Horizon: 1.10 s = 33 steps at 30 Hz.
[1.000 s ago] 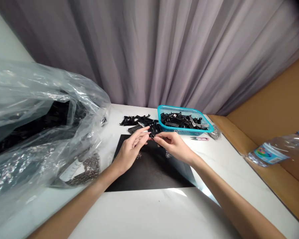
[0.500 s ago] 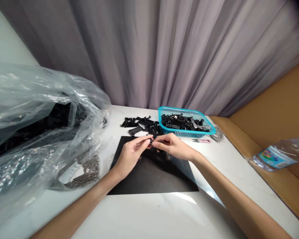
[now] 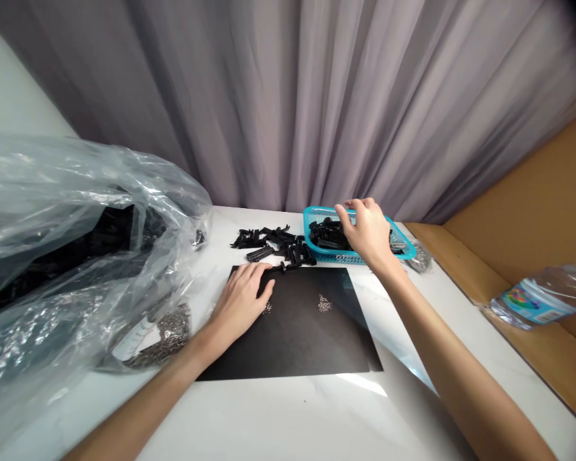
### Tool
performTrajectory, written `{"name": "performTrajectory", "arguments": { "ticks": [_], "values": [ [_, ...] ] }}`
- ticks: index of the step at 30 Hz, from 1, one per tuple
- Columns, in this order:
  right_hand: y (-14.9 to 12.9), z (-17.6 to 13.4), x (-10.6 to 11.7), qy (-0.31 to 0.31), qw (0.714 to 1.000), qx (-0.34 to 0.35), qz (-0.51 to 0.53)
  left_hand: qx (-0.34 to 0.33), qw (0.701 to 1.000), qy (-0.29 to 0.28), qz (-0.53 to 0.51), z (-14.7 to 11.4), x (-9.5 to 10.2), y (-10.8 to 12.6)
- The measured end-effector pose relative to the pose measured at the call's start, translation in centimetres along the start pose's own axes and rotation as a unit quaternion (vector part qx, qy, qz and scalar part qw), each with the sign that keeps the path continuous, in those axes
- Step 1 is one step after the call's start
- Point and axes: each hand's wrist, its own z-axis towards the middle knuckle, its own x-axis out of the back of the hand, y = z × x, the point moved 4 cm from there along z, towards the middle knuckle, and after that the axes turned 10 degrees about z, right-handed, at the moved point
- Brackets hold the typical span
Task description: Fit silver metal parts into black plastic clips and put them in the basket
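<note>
My right hand [image 3: 367,230] is over the blue plastic basket [image 3: 406,251], thumb and fingers apart, with nothing visible in them. Black plastic parts [image 3: 329,237] fill the basket, partly covered by that hand. My left hand [image 3: 242,296] hovers at or rests on the left side of the black mat [image 3: 302,349], fingers stretched out and thumb apart. Just beyond its fingertips a small black plastic piece [image 3: 284,267] lies at the mat's far edge. Two little piles of tiny metal pieces lie on the mat: the right pile [image 3: 324,303] is in full view, the left pile [image 3: 267,308] partly behind my left thumb.
Loose black plastic parts [image 3: 292,246] lie left of the basket. A large clear bag [image 3: 77,186] with black contents takes up the left side, beside a bag of small metal pieces [image 3: 173,330]. At right are a cardboard box [image 3: 532,192] and a water bottle [image 3: 532,301].
Both hands were together above the mat, holding a small dark part. They have separated: the right has moved up to the basket, the left down and left. The metal piles are uncovered.
</note>
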Motion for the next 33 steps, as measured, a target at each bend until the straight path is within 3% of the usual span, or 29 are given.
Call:
{"name": "performTrajectory", "arguments": {
  "ticks": [2,4,7,11,15,21,27,33],
  "values": [
    [-0.8,-0.4,1.0,0.020,0.999,0.025,0.014,0.003,1.000,-0.002,0.013,0.0,-0.1,-0.1],
    [-2.2,-1.5,1.5,-0.009,0.997,0.069,0.043,0.002,1.000,-0.001,0.023,0.0,-0.1,-0.3],
    [-4.3,-4.7,0.6,-0.181,0.967,0.153,0.096,-0.005,0.999,0.001,0.033,0.2,0.0,-0.7],
    [-4.1,-9.6,-0.7,-0.309,0.927,0.168,0.126,-0.010,0.999,0.009,0.029,0.4,0.5,-0.7],
    [-3.6,-12.9,-0.9,-0.297,0.919,0.149,0.214,0.005,0.999,0.035,0.010,0.6,1.4,-0.1],
    [-6.7,-15.9,-2.4,-0.340,0.901,0.198,0.183,0.039,0.996,0.052,-0.061,0.8,2.4,0.5],
    [-7.9,-16.6,-2.6,-0.358,0.896,0.231,0.127,0.045,0.996,0.049,-0.055,0.5,2.3,0.9],
    [-7.9,-16.5,-2.9,-0.284,0.916,0.222,0.177,0.051,0.995,0.069,-0.042,0.4,2.0,0.7]
  ]
}}
